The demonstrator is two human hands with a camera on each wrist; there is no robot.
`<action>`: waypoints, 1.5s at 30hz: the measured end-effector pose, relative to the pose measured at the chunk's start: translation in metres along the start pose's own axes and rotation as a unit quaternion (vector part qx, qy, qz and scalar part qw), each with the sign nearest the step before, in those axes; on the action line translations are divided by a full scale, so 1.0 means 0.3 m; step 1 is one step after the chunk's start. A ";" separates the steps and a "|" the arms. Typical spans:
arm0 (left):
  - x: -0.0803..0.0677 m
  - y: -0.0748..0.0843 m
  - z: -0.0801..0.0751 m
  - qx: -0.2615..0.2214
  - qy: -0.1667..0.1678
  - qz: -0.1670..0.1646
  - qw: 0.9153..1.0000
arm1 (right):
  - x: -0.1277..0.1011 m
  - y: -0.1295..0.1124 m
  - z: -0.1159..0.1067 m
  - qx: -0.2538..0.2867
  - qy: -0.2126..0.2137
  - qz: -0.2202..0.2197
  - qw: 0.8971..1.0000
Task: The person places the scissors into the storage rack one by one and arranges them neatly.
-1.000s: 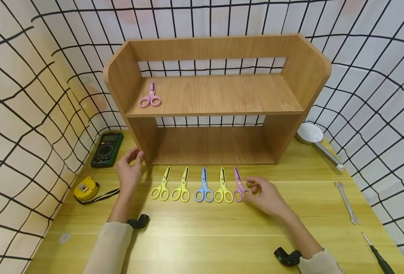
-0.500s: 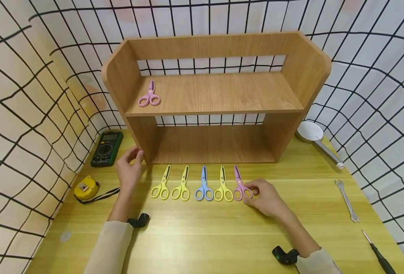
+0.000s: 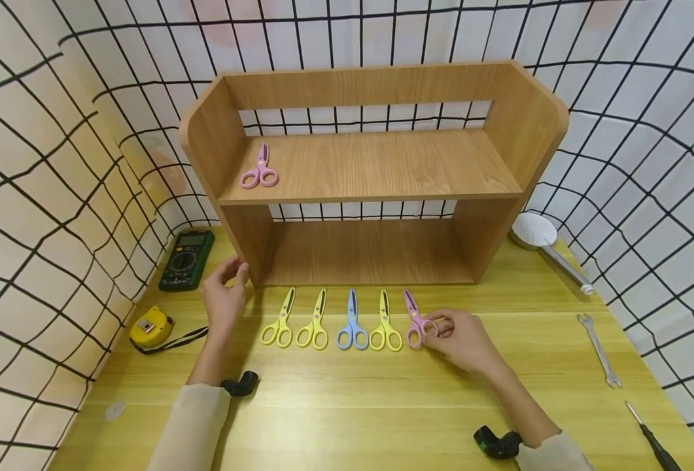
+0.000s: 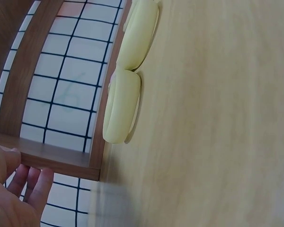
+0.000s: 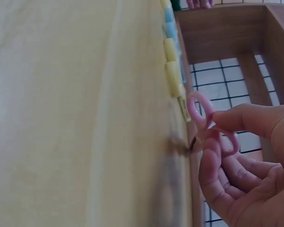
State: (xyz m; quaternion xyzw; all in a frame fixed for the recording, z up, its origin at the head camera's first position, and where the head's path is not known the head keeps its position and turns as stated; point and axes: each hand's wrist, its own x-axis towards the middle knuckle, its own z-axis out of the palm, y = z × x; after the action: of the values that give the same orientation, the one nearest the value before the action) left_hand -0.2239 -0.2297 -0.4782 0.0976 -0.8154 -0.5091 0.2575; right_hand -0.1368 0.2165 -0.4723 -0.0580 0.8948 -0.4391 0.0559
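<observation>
Several small scissors lie in a row on the yellow table in front of a wooden shelf (image 3: 376, 196): two yellow pairs (image 3: 278, 322) (image 3: 314, 322), a blue pair (image 3: 352, 323), another yellow pair (image 3: 385, 323) and a pink pair (image 3: 415, 320). My right hand (image 3: 439, 327) pinches the pink pair's handle rings (image 5: 199, 109) between thumb and fingers (image 5: 236, 118), at the row's right end. Another pink pair (image 3: 260, 169) lies on the upper shelf at the left. My left hand (image 3: 229, 280) rests relaxed by the shelf's lower left corner, with its fingers (image 4: 31, 182) beside the shelf edge and holding nothing.
A green multimeter (image 3: 185, 258) and a yellow tape measure (image 3: 151, 327) lie to the left. A shower head (image 3: 537, 234), a wrench (image 3: 600, 350) and a screwdriver (image 3: 655, 446) lie to the right. Grid-patterned cloth walls surround the table.
My right hand slid left onto the pink scissors on the table and closed thumb and fingers on their handles. The left hand stayed by the shelf corner.
</observation>
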 end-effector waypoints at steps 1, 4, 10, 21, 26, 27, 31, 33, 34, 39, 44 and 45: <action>-0.001 -0.001 -0.001 0.000 0.000 0.000 1.000 | -0.003 -0.010 -0.006 0.007 -0.001 -0.002 1.000; -0.003 -0.003 -0.002 -0.002 -0.002 -0.002 1.000 | -0.013 -0.054 -0.031 0.030 -0.003 -0.012 0.999; -0.004 -0.003 -0.002 -0.001 -0.006 -0.009 1.000 | -0.037 -0.187 -0.101 0.079 -0.012 -0.040 0.996; 0.002 0.001 -0.003 -0.003 -0.006 -0.008 1.000 | 0.002 -0.507 -0.244 0.147 0.046 -0.153 0.976; 0.001 -0.001 -0.004 -0.006 -0.008 -0.009 1.000 | 0.125 -0.637 -0.260 0.139 0.074 -0.144 0.977; 0.000 -0.001 -0.003 -0.006 -0.008 -0.010 1.000 | 0.153 -0.660 -0.258 0.140 0.075 -0.142 0.977; 0.000 -0.002 0.000 -0.007 -0.006 -0.009 1.000 | 0.270 -0.740 -0.244 0.130 0.073 -0.141 0.979; 0.000 -0.003 0.001 -0.008 -0.007 -0.007 1.000 | 0.326 -0.774 -0.231 0.126 0.070 -0.137 0.980; 0.000 -0.003 0.002 -0.009 -0.007 -0.006 1.000 | 0.354 -0.789 -0.222 0.122 0.067 -0.134 0.981; -0.004 -0.001 0.002 -0.006 -0.009 -0.009 1.000 | 0.470 -0.851 -0.168 0.111 0.050 -0.123 0.985; -0.005 -0.001 0.005 -0.009 -0.005 -0.005 1.000 | 0.537 -0.898 -0.114 0.126 0.024 -0.095 0.987; -0.005 -0.003 0.006 -0.014 -0.005 -0.002 1.000 | 0.546 -0.904 -0.105 0.132 0.017 -0.088 0.987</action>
State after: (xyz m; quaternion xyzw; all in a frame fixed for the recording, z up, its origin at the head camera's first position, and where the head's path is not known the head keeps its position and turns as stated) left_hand -0.2237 -0.2282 -0.4802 0.0934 -0.8093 -0.5214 0.2539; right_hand -0.2885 0.0511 -0.2463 -0.1211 0.8212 -0.5576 0.0094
